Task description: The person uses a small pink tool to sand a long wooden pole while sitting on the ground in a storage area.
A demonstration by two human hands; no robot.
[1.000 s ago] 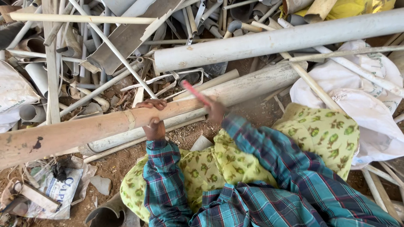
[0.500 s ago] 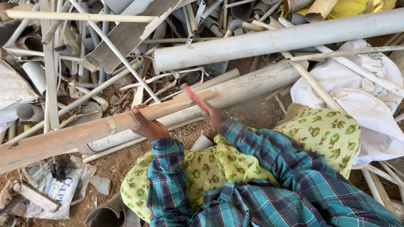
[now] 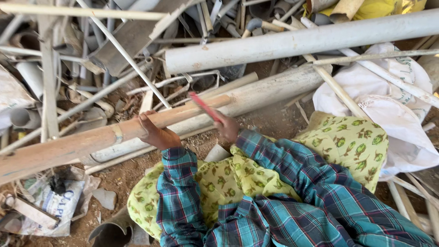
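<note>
My left hand [image 3: 157, 134] grips a long dirty tan plastic pipe [image 3: 82, 142] that slants from lower left up to the right. The pipe's free end [image 3: 224, 100] lies over a thicker grey pipe [image 3: 274, 89]. My right hand [image 3: 227, 128] holds a thin red blade-like tool [image 3: 203, 106] set across the tan pipe near its end. Both arms wear blue-green plaid sleeves over a yellow-green patterned cloth [image 3: 352, 146] on my lap.
A heap of white and grey pipes, strips and scrap fills the far side, with one big pale pipe [image 3: 297, 41] across the top. White sacks [image 3: 393, 105] lie to the right. A printed sack [image 3: 55, 201] and a broken pipe piece [image 3: 109, 231] sit on the dirt at lower left.
My left hand has slid and turned on the tan pipe, whose right end now sits higher. The red tool has shifted slightly along the pipe end.
</note>
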